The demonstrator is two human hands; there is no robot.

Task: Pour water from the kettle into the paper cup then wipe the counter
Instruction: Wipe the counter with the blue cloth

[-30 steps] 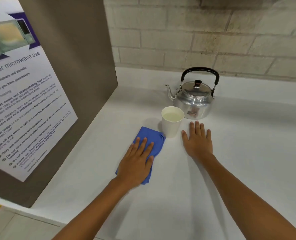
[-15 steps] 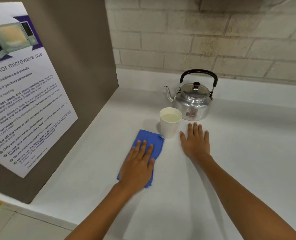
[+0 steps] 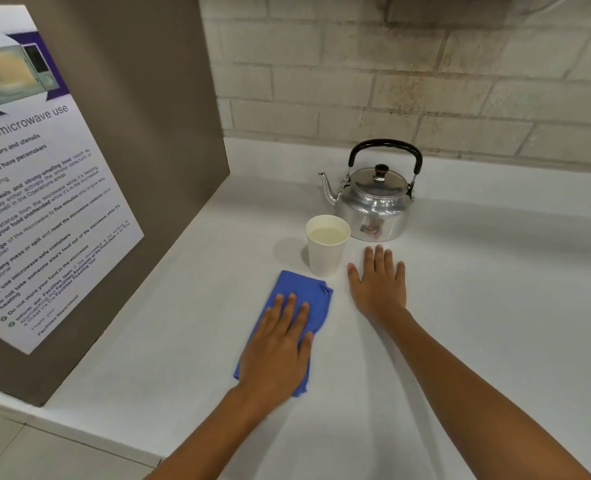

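Left hand (image 3: 276, 351) fingers (image 3: 288, 306) flat, pressing blue cloth (image 3: 307, 289).

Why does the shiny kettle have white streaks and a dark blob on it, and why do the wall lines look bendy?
Head view: the kettle mirrors the room, so bright glare streaks its lid and belly, with a small dark reflection low down; the wide lens bows the brick wall; the cup casts a soft shadow leftward on the counter.
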